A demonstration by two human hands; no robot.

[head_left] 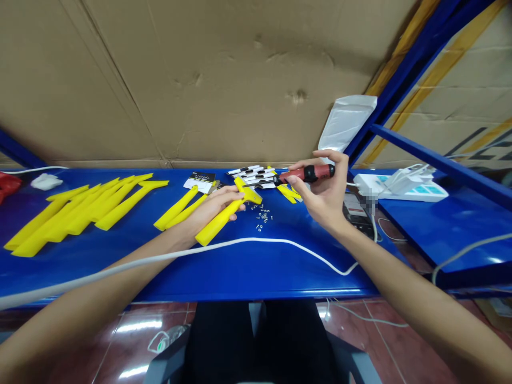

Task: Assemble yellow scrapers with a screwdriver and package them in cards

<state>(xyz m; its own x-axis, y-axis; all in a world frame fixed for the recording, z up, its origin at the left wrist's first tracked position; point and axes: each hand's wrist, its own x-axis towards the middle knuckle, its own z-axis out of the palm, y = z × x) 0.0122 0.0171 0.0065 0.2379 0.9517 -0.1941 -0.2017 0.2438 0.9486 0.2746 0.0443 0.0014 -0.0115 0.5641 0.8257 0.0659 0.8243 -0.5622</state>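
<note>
My left hand [222,204] is closed around a yellow plastic handle with a wide head [216,226], its head end up and to the right. In my right hand [326,198] is a red and black screwdriver [298,175], gripped by its handle and lying almost level. Its shaft points left and its tip meets or nearly meets the head of the yellow handle; exact contact is too small to tell. Just below the tip, small loose screws and ring-like bits [263,217] lie scattered on the blue table [256,272].
Several yellow handles [76,216] lie in a row at the left, and more [176,209] rest by my left forearm. White and black pieces [250,172] are at the back. A white cable [280,241] crosses the front. A power strip [400,188] stands right.
</note>
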